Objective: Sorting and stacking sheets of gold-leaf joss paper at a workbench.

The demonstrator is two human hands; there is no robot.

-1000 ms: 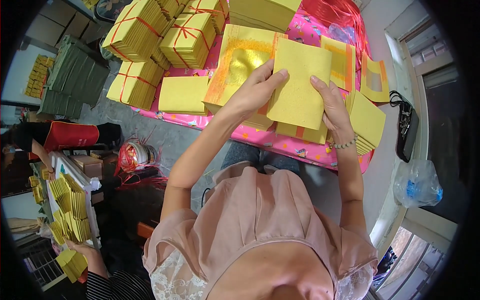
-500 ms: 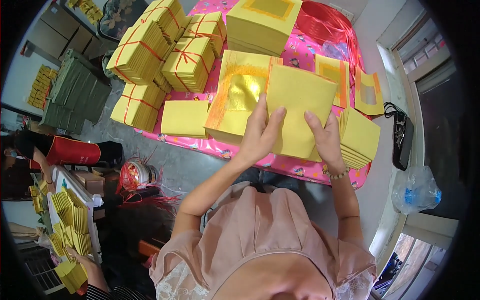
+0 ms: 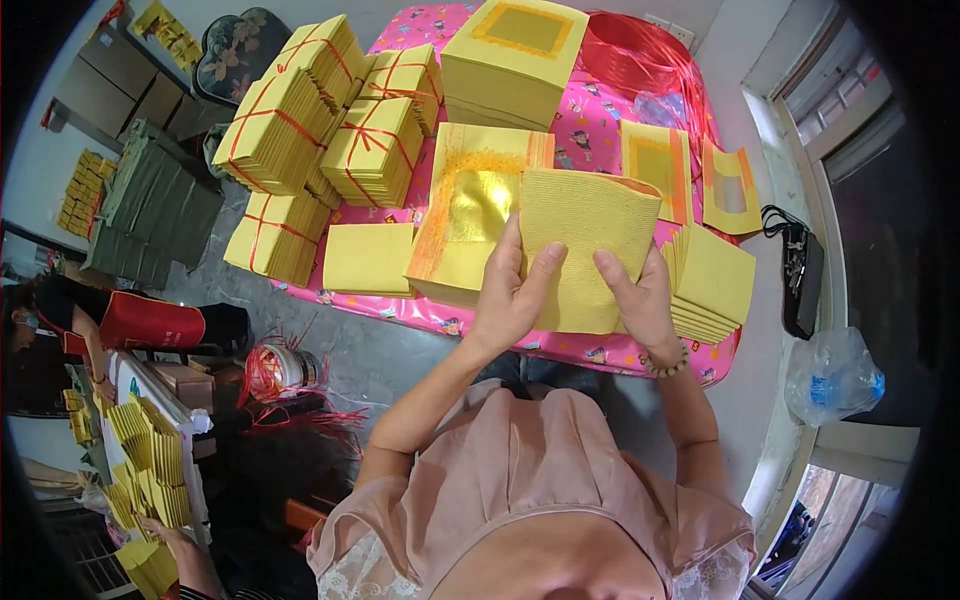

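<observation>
Between both hands I hold a folded yellow paper (image 3: 585, 235), its surface finely ridged and its layers slightly parted at the upper right corner. My left hand (image 3: 515, 295) grips its left edge with the thumb on the front face. On the right edge, my right hand (image 3: 643, 298) pinches it the same way; the fingers behind are hidden. Partly beneath and left of it lies a stack of yellow paper (image 3: 455, 180) with a gold foil square and orange borders. Several folded yellow papers (image 3: 712, 280) lie overlapped beside my right hand.
Tied yellow bundles (image 3: 280, 125) stand at the far left of the pink-covered table (image 3: 450, 318). A tall paper stack (image 3: 500, 85) and red ribbon (image 3: 635, 55) are at the back. Two loose sheets (image 3: 655, 165) lie right. Other people work at a white table (image 3: 150, 385) on the left.
Both hands and the folded paper have shifted slightly left and nearer to me. The paper now stands more upright in the view, with its ridges showing more clearly.
</observation>
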